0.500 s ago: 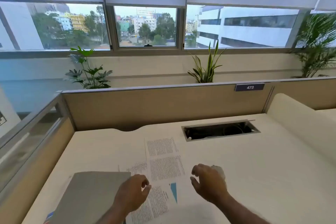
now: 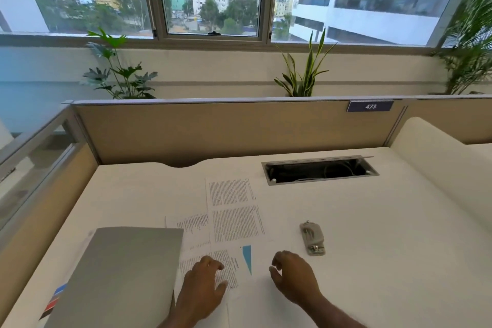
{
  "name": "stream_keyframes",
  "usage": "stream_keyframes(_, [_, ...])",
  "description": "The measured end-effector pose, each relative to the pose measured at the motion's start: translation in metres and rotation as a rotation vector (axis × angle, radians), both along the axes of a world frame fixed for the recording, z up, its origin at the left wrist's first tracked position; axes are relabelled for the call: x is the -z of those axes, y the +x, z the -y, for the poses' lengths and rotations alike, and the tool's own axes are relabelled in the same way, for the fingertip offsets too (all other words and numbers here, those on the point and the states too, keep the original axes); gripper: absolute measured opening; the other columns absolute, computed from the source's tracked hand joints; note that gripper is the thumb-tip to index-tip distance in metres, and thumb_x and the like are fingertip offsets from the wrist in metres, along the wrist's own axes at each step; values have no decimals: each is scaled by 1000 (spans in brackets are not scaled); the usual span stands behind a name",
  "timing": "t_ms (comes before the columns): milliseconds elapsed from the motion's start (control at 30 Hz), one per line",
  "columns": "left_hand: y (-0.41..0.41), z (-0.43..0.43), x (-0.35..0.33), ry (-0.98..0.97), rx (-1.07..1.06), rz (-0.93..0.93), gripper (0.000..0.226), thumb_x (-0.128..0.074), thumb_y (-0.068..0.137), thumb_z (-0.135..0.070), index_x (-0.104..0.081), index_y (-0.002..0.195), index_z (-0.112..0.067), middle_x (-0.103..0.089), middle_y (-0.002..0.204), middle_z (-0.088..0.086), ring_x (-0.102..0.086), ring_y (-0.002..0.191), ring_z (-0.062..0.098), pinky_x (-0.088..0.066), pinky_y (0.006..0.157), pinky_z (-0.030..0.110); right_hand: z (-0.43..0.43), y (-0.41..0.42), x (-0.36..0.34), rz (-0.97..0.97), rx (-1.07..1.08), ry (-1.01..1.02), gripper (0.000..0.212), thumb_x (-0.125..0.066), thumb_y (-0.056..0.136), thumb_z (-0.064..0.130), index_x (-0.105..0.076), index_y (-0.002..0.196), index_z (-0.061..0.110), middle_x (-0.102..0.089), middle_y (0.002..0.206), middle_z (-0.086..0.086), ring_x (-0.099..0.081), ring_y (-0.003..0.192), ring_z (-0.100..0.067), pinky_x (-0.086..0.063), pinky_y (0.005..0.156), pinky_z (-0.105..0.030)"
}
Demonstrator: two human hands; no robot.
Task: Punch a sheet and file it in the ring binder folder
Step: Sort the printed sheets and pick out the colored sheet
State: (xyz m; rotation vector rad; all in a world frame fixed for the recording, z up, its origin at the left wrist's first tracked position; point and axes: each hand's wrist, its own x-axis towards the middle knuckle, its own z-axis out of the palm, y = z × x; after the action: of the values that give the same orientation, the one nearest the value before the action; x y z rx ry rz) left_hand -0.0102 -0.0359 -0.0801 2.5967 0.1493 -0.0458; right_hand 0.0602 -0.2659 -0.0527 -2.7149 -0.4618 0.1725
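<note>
We rest our left hand (image 2: 202, 285) on the near end of the printed sheet (image 2: 234, 218), fingers loosely bent and gripping nothing. Our right hand (image 2: 295, 277) hovers just beside the sheet, relaxed and empty. The hole punch (image 2: 312, 238) lies on the desk (image 2: 386, 234) just beyond it. The grey folder (image 2: 119, 274) lies at left.

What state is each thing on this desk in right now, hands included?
Grey folder, closed, lying flat on the desk.
Printed sheets, lying flat, overlapping.
Hole punch, lying on the desk, untouched.
Left hand, fingers loosely curled, resting on the sheets' near end.
Right hand, loosely curled, holding nothing.
Cable hatch, lid open.
</note>
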Motion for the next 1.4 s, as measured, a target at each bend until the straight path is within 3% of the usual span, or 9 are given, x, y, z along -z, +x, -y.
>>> stream_keyframes(100, [18,-1,-2,-105,-114,48,37,-60,85,-42,-55,118,-25,-52,122,-10,-51,116,11,-40,98,22,-10,23,7,-50,138,62,21,-54,90,40,-62,101,24,-60,93,11,-53,84,-6,-46,75,-20])
stream_keyframes(233, [41,-11,-2,12,-114,0,45,-55,87,-45,-49,127,-25,-47,135,-6,-47,123,13,-37,104,27,-22,55,15,-163,294,185,32,-62,85,38,-59,110,19,-62,99,4,-59,97,-14,-50,84,-29])
stream_keyframes(333, [49,-19,6,132,-59,-125,66,-48,89,-53,-28,146,-26,-18,159,-1,-20,145,20,-17,118,37,-33,74,19,-219,361,225,52,-68,80,41,-49,123,19,-57,118,-2,-55,112,-21,-48,95,-36])
stream_keyframes(433, [50,-21,24,258,54,-185,69,-36,90,-58,-16,151,-31,5,160,-7,-1,148,18,4,118,40,-42,92,24,-229,398,205,63,-71,79,42,-44,130,18,-52,127,-6,-50,120,-25,-43,100,-40])
stream_keyframes(567, [41,-24,40,362,155,-263,66,-34,79,-66,-54,131,-30,-44,146,-4,-50,130,23,9,113,36,-50,110,33,-305,432,223,69,-74,77,43,-43,132,16,-51,131,-8,-48,124,-28,-41,101,-42])
stream_keyframes(800, [39,-27,47,357,147,-319,66,-12,89,-65,-47,133,-32,-47,145,-6,-33,132,18,-2,108,40,-57,137,42,-447,555,359,69,-76,75,45,-47,127,11,-57,127,-7,-54,119,-29,-40,103,-46])
stream_keyframes(1067, [35,-25,43,315,95,-229,66,-38,81,-66,-44,137,-31,-37,150,-6,-39,135,20,0,111,35,-56,137,40,-378,441,488,22,-65,86,22,-67,101,6,-70,107,-11,-68,94,-30,-59,80,-46])
stream_keyframes(1233, [14,-2,37,181,-167,-164,78,-24,87,-69,-35,145,-17,-25,156,8,-14,145,21,3,114,36,-32,116,24,-246,479,646,11,-63,89,15,-63,92,4,-68,94,-12,-66,75,-25,-57,47,-30])
stream_keyframes(1400, [-2,7,50,201,-23,-252,78,-19,87,-71,-42,141,-20,-35,152,9,-20,141,20,0,111,34,9,88,19,-236,552,791,9,-64,89,13,-64,90,4,-69,88,-10,-64,69,-20,-52,42,-23])
